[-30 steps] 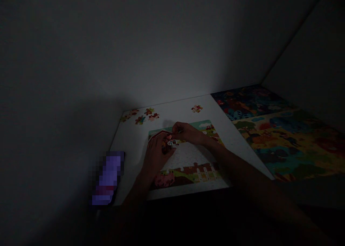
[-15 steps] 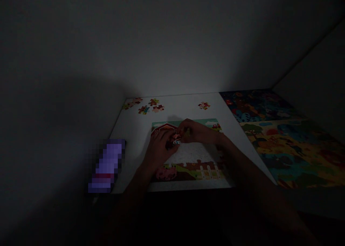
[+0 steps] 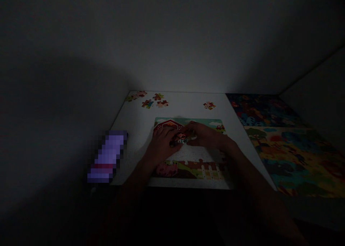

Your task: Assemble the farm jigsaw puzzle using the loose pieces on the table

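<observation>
A farm jigsaw puzzle (image 3: 198,171) lies partly assembled on the white table, with a red barn at its top and a pig and fence along its bottom. Between my hands is a small puzzle piece (image 3: 182,137) with a reddish and white picture, at the lower edge of the barn part. My left hand (image 3: 162,142) curls over the barn, its thumb and fingers closed around the piece's left side. From the right, my right hand (image 3: 202,134) bends its fingers down onto the same piece. Dim light and the fingers hide much of it.
Loose puzzle pieces (image 3: 162,103) lie at the table's back left, and another small cluster of pieces (image 3: 209,105) at the back right. A phone with a blurred screen (image 3: 109,154) is at the left edge. Two finished-looking picture puzzles (image 3: 293,149) lie on the right. A wall rises behind.
The view has shifted slightly. My right hand has lowered and flattened toward the puzzle, its fingers around the piece. My left hand stays at the piece's left side.
</observation>
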Available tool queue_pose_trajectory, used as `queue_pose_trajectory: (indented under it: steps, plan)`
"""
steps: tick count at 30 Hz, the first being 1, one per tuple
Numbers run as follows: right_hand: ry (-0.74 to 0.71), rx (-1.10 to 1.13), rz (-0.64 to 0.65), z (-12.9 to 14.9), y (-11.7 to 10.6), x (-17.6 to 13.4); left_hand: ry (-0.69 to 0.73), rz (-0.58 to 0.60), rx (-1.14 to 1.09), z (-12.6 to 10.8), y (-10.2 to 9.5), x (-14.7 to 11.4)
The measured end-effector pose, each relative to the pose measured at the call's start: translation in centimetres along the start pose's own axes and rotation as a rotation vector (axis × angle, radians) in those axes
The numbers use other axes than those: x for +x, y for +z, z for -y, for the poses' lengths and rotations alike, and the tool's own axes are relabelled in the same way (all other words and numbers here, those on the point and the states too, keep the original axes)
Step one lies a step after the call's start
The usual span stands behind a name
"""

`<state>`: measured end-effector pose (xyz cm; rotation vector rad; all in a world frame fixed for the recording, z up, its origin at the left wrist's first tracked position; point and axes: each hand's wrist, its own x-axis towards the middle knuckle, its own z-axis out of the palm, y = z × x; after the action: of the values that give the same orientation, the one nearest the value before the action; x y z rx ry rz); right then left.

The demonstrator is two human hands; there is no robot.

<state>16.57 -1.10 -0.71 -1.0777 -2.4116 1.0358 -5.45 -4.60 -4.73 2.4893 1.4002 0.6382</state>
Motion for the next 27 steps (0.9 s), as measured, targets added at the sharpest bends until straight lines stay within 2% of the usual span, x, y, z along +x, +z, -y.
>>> queue_pose_trajectory:
  steps: [10,27]
  plan:
    - [0.018,-0.091,0.037,0.18,0.17,-0.26,0.015,0.024,0.013,-0.05,-0.05,-0.05]
    - [0.024,-0.055,0.099,0.90,-0.12,-0.22,0.041,0.040,0.006,-0.17,-0.32,-0.13]
